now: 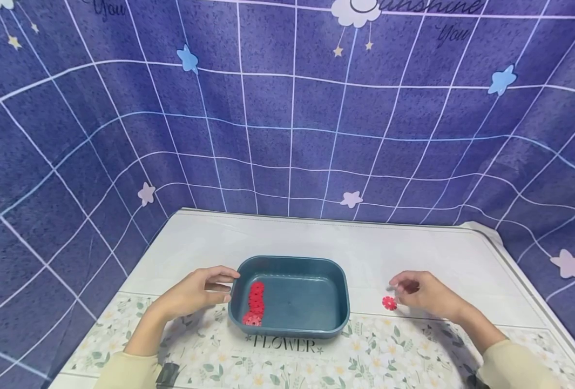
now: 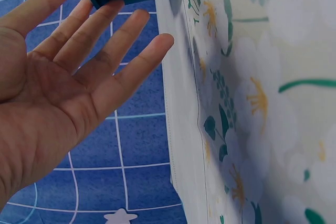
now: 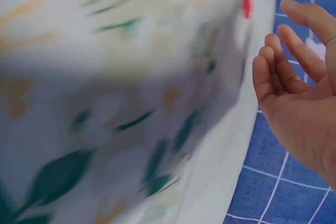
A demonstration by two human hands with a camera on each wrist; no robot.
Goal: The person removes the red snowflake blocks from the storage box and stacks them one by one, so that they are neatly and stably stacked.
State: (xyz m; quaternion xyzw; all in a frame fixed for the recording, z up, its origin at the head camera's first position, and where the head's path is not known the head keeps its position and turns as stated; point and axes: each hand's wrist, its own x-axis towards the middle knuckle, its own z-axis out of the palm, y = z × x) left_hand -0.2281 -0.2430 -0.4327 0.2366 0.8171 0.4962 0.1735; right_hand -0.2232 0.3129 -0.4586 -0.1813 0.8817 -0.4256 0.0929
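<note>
Tub (image 1: pixel 306 297) already has a row of red pieces (image 1: pixel 256 296) along its left side; seems just one red flower (image 1: pixel 390 303) is left, on the tabletop (image 1: pixel 365 237) beside the loosely bent, empty right hand (image 1: pixel 425 294). The left hand (image 1: pixel 192 292)'s spread by the tub, gripping nothing.

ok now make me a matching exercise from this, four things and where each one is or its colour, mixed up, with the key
1. tray
2. lone red piece
3. row of red pieces
4. left hand

A. inside the tray
B. dark teal
C. at the tray's left end, outside
D. near the right hand

Pairs: 1-B, 2-D, 3-A, 4-C
</note>
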